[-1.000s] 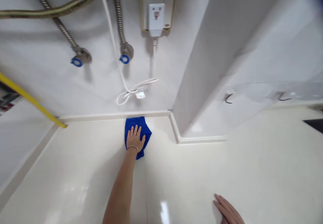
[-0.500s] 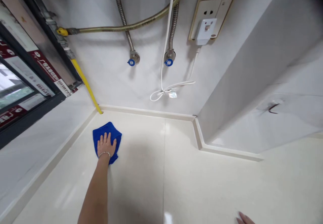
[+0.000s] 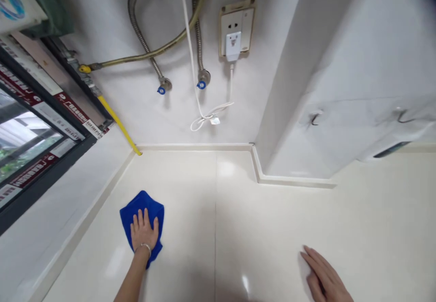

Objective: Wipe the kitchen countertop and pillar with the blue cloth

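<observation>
On the pale glossy countertop (image 3: 265,229), at the left, lies a spread-out blue cloth (image 3: 155,209). My left hand (image 3: 143,234) rests palm down on it, fingers stretched out and thumb slightly apart; a thin bracelet circles the wrist. The cloth is under the palm and not wrapped by the fingers. At the lower right, my right hand (image 3: 325,277) is at the countertop with its fingers extended and close together. Nothing shows in it, and its wrist is cut off by the frame's lower edge.
A raised edge strip (image 3: 194,147) runs along the wall. A yellow pipe (image 3: 119,125) meets the counter's back left corner. Above hang valves (image 3: 202,84), a bundled white cord (image 3: 206,119) and a plugged-in socket (image 3: 236,29). A window (image 3: 27,131) is at left, wall hooks (image 3: 315,118) at right.
My left hand and the blue cloth have come back nearer to me along the countertop. More of my right hand has come into view. The camera view has shifted toward the right.
</observation>
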`<state>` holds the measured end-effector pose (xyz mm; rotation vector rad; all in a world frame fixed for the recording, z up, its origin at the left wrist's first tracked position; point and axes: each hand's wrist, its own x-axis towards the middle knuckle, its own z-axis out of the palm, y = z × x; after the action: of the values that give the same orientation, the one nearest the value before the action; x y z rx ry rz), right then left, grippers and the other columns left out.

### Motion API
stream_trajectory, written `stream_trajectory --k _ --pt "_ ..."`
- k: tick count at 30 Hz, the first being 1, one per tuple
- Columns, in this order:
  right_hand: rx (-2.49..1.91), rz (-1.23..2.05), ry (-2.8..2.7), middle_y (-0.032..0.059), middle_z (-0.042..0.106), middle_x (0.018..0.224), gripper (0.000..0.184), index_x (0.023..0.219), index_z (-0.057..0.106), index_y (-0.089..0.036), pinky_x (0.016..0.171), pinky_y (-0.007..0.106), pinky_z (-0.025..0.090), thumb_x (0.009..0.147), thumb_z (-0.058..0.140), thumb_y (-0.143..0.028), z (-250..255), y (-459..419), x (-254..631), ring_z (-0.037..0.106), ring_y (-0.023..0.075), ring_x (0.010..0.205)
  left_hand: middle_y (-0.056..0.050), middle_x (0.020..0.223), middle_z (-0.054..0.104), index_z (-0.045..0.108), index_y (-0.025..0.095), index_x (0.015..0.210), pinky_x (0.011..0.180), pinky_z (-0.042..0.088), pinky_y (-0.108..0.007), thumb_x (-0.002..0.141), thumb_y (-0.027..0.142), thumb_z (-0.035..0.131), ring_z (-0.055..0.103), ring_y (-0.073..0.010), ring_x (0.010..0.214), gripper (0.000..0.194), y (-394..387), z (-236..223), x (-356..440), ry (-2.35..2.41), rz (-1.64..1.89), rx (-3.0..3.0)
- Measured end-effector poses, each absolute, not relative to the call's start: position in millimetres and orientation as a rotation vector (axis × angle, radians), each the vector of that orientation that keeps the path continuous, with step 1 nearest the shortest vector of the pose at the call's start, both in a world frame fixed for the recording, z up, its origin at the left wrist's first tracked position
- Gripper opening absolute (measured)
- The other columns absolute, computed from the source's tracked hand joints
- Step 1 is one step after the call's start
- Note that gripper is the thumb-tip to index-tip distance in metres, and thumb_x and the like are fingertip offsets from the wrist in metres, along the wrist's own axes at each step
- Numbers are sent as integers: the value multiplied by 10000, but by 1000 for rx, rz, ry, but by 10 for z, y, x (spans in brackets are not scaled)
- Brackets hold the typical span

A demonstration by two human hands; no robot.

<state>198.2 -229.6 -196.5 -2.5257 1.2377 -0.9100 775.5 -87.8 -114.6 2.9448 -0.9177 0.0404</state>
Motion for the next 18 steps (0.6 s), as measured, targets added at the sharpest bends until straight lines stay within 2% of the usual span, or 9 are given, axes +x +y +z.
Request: stream_trajectory --k 6,11,15,18 --pt "-2440 -970 1230 79 482 1476 506 1433 458 -229 1160 502 389 928 449 -263 -1815 -2281 2068 444 266 1368 -133 1619 250 282 104 1516 1231 188 -510 949 446 258 137 -318 1511 663 -558 -1217 6835 -1276 115 2816" --pt "-2427 -985 1241 96 492 1464 492 1426 461 -207 1150 490 404 934 442 -225 -1750 -2265 2102 436 250 1373 -104 1626 244 219 167 1535 1223 241 -516 938 401 355 87 -281 1523 656 -407 -1281 5971 -1674 127 2605" --pt "-2446 -1003 1216 95 480 1474 510 1440 439 -215 1132 510 425 930 443 -195 -1745 -2267 2080 430 254 1376 -91 1644 185 159 193 1544 1211 273 -533 934 342 400 94 -297 1520 673 -497 -1257 5490 -1881 116 2476" --pt "-2444 -1004 1199 93 475 1479 530 1448 431 -224 1132 529 422 920 453 -188 -1804 -2296 2068 431 264 1376 -94 1649 157 140 198 1548 1209 276 -538 934 388 417 98 -312 1518 700 -711 -1211 5385 -1988 74 2385"
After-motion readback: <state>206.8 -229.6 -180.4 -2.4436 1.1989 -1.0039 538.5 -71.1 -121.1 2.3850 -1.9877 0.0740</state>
